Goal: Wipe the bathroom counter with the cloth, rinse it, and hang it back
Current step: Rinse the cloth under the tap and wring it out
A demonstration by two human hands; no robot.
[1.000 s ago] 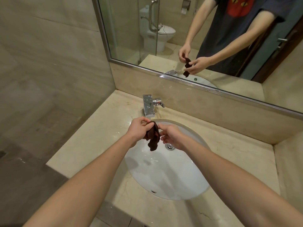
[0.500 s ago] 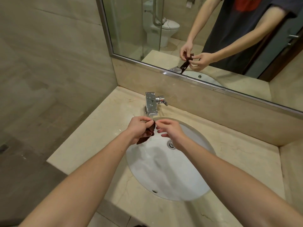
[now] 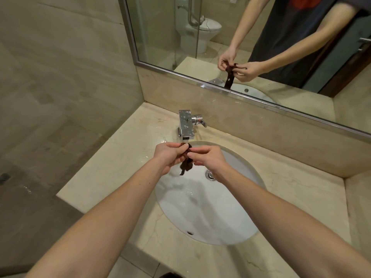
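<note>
Beige marble counter (image 3: 128,157) wrapped around the white oval sink basin (image 3: 200,217) beneath both hands, with the square chrome faucet (image 3: 186,125) just beyond the fingertips and a framed wall mirror (image 3: 261,47) farther back; the small dark brown cloth (image 3: 186,163), bunched and twisted, was held between the hands, its loose tail dangling toward the basin near the chrome drain (image 3: 210,174). Whether water ran from the spout could not be told. The likeliest trouble looked to be a slip: a wet twisted rag pinched only at its top could drop into the bowl, and hard wringing so near the rim might fling drops back onto the counter. The left hand (image 3: 169,155) was curled around the upper bunch, thumb and fingers closed on it; the right hand (image 3: 208,160) pinched the same bunch from the other side, forefinger and thumb pressed together; both forearms reached forward, wrists level, above the basin's far half.
</note>
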